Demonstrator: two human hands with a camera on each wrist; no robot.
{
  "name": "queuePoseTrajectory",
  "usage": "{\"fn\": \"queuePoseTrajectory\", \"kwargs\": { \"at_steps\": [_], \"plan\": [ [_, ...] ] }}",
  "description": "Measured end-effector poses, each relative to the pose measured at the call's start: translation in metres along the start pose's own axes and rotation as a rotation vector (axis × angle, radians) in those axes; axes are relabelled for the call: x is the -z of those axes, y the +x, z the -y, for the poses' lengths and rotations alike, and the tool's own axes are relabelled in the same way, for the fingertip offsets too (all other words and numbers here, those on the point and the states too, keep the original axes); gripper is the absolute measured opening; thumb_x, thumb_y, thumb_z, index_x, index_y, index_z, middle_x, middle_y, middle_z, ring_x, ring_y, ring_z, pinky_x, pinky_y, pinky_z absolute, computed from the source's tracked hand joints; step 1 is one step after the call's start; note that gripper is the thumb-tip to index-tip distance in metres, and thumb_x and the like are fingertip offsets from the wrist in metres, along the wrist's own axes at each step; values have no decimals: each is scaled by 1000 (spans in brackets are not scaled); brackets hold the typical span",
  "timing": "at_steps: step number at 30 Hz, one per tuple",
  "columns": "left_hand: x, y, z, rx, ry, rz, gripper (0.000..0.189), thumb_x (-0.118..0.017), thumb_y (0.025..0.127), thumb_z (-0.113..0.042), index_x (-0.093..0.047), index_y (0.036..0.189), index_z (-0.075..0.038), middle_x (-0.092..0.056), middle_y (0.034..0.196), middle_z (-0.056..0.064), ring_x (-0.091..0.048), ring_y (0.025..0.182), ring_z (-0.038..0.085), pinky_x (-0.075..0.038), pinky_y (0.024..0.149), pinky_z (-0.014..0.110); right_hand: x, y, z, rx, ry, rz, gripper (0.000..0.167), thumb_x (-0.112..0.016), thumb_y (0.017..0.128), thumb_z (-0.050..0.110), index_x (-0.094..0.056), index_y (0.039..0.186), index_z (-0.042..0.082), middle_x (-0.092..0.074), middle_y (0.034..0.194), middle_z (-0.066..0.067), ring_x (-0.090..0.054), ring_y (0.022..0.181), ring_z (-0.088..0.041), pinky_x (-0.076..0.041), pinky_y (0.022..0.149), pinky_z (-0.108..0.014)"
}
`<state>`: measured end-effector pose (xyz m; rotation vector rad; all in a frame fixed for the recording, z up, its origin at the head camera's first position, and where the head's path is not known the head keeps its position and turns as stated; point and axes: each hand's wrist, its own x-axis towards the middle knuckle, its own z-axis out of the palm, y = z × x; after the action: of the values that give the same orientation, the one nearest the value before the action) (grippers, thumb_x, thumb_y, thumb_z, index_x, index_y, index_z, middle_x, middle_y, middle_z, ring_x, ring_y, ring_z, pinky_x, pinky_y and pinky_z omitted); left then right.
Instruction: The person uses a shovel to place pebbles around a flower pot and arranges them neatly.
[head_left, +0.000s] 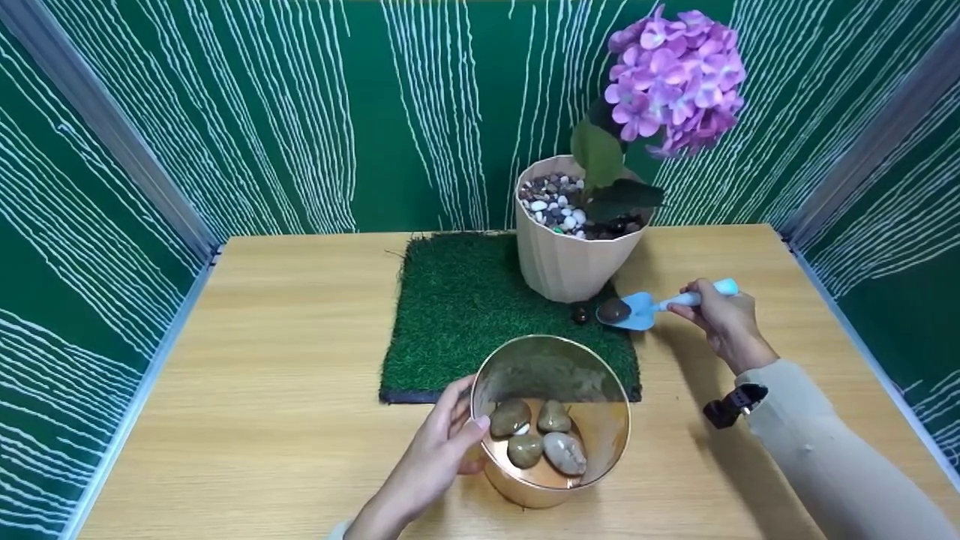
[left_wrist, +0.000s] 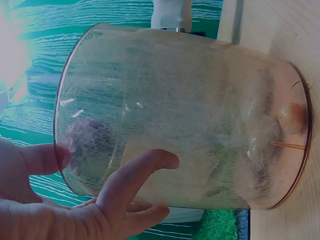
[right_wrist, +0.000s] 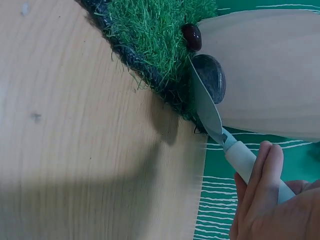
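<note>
My right hand (head_left: 724,319) grips the handle of a small blue trowel (head_left: 639,311). On its blade sits a dark stone (head_left: 614,310), also seen in the right wrist view as a smooth dark stone (right_wrist: 210,77). Just left of the blade, a smaller dark stone (head_left: 580,313) lies on the green turf mat (head_left: 450,315). My left hand (head_left: 435,450) holds a clear amber-tinted container (head_left: 551,367) by its rim and side, tilted so its mouth faces me. Several larger stones (head_left: 525,450) lie inside it. In the left wrist view, fingers (left_wrist: 135,185) wrap the container's wall.
A pale faceted pot (head_left: 562,262) stands on the mat's back right, holding pebbles (head_left: 555,206) and a purple hydrangea (head_left: 675,82). The wooden table (head_left: 292,375) ends at green walls (head_left: 427,112) with white wavy lines. A black device (head_left: 735,405) is on the right wrist.
</note>
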<state>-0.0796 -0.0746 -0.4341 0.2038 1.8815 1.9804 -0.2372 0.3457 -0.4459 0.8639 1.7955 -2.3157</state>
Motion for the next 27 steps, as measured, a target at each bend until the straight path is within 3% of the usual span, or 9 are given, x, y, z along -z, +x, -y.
{"fn": "queuePoseTrajectory", "kwargs": {
  "at_steps": [9,17,27],
  "plan": [
    [0,-1,0,-5,3,4,61,-52,110,-19,-27,165,-8,-32,167,30,-41,148,50,-61,89,59,-8,0,1,72,-68,-40,18,-55,105,14,-62,115,0,-73,80,-2,-78,72,-10,-61,77,-20],
    [0,-1,0,-18,-9,9,61,-51,110,-18,-26,164,-6,-32,166,31,-40,148,52,-59,90,64,-13,1,0,192,-55,-111,13,-59,100,9,-66,99,-2,-73,71,-3,-76,64,-12,-62,69,-22],
    [-1,-2,-2,-10,-4,5,60,-52,110,-19,-27,164,-8,-33,166,30,-41,147,51,-61,88,60,-7,-4,3,258,-92,-165,16,-62,101,11,-63,109,-3,-73,75,1,-77,67,-9,-61,71,-21]
  ]
}}
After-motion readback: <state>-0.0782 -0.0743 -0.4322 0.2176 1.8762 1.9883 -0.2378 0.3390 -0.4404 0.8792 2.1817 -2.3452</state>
